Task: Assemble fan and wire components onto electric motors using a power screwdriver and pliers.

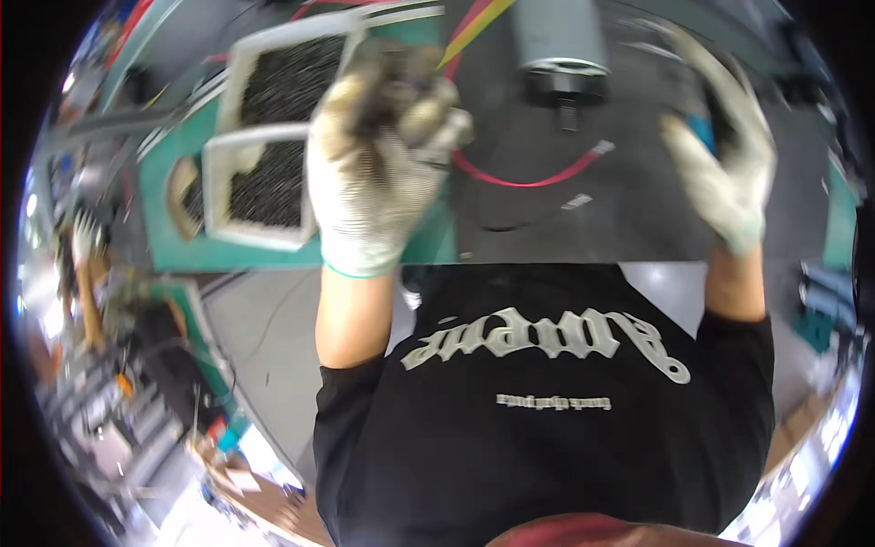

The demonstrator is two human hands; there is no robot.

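My left hand (378,173), in a white knit glove with dirty fingertips, is raised in front of two white bins. Its fingers are curled in around something dark and blurred that I cannot make out. From beside this hand a thin red wire (538,184) curves over the dark table to a pale metal end. At the right, my gloved right hand (734,155) curves around a blue and black object (701,130), mostly hidden and smeared by motion. Between the hands, at the far side, stands a grey cylindrical device (561,41) with a black tip pointing toward me.
Two white bins (211,187) of small dark pieces stand on a green mat (173,246) at the left. A curved tan piece (180,199) lies beside them. Yellow and red strips (476,35) run toward the back. Another person's gloved hand (85,239) shows at far left.
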